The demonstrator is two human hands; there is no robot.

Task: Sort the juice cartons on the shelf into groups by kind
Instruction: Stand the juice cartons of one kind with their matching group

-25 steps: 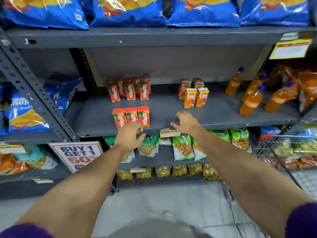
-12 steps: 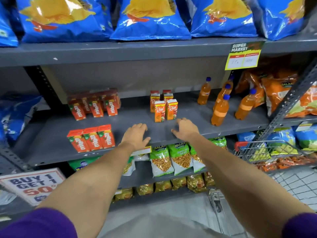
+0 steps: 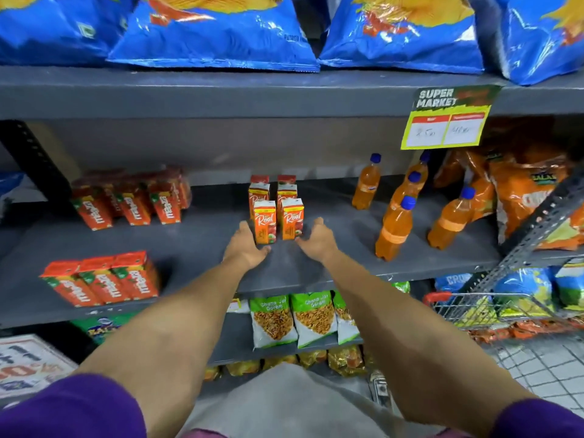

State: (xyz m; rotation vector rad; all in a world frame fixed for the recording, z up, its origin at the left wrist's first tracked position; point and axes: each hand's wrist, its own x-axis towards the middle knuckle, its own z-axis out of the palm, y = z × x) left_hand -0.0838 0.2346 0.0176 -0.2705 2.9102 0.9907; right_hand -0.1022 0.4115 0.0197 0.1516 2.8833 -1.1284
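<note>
Orange "Real" cartons (image 3: 278,213) mid-shelf, 2 near, 2 behind, perhaps more hidden. Left hand (image 3: 245,248) and right hand (image 3: 317,240) flanking near pair, fingers spread, holding nothing. Red cartons far left (image 3: 132,200), 3 more near left (image 3: 101,281). Likely next: closing on near pair. Price tag (image 3: 444,129) figures unreadable.
</note>
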